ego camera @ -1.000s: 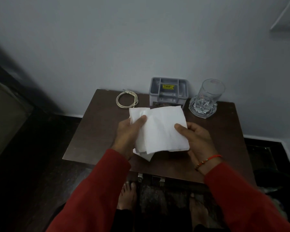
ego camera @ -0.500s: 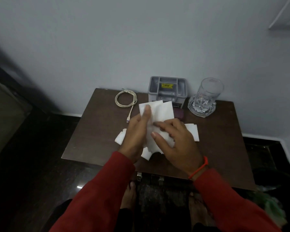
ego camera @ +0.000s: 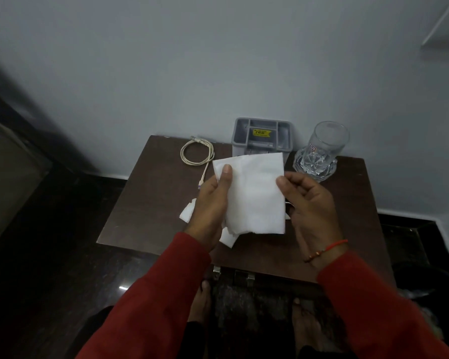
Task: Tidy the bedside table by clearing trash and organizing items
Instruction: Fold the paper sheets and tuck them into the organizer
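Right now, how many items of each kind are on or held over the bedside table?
Held tissue sheet: 1, in the left hand and right hand
Tissue pieces on the bedside table: at least 2, partly hidden
Coiled cable: 1
Grey organizer: 1
Glass: 1
Total: at least 6

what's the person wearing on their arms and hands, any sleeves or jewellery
Both arms are in long red sleeves reaching the wrists. The left hand is bare, with no ring or band visible. The right hand is also bare, but its wrist carries a thin red thread bracelet with small beads. No gloves or watch.
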`<state>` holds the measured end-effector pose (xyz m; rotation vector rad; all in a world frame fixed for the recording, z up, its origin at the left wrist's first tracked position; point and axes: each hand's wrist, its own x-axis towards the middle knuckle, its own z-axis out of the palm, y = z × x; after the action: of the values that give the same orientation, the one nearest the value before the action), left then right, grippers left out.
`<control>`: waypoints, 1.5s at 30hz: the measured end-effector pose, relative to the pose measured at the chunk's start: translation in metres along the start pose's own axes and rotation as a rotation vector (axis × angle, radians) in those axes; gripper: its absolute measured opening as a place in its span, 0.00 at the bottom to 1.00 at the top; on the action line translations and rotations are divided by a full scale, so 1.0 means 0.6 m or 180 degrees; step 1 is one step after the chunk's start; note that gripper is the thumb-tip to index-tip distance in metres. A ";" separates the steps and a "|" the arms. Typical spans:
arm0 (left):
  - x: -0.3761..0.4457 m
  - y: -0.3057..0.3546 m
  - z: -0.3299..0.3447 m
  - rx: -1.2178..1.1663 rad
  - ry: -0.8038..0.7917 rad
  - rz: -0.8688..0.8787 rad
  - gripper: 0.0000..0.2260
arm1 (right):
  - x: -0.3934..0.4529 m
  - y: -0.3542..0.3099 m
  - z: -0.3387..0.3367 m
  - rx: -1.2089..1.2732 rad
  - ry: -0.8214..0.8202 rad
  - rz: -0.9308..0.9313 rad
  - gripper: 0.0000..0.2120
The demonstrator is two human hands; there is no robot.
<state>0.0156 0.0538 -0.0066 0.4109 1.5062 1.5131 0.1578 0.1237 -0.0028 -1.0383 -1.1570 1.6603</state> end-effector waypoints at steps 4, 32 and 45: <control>-0.007 0.002 0.014 -0.0305 -0.0121 -0.0337 0.27 | -0.004 -0.004 0.008 0.0281 -0.0182 0.0203 0.04; 0.033 0.039 -0.066 -0.0467 0.1175 0.0542 0.04 | -0.007 0.155 0.092 -0.4107 -0.1128 -0.0107 0.13; 0.023 0.042 -0.052 -0.0437 0.1003 0.0448 0.03 | 0.065 0.044 -0.071 -0.4480 -0.0468 -0.1355 0.14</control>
<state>-0.0251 0.0507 0.0055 0.2068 1.6269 1.8477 0.1811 0.1657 -0.0441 -1.2744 -2.5237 0.4034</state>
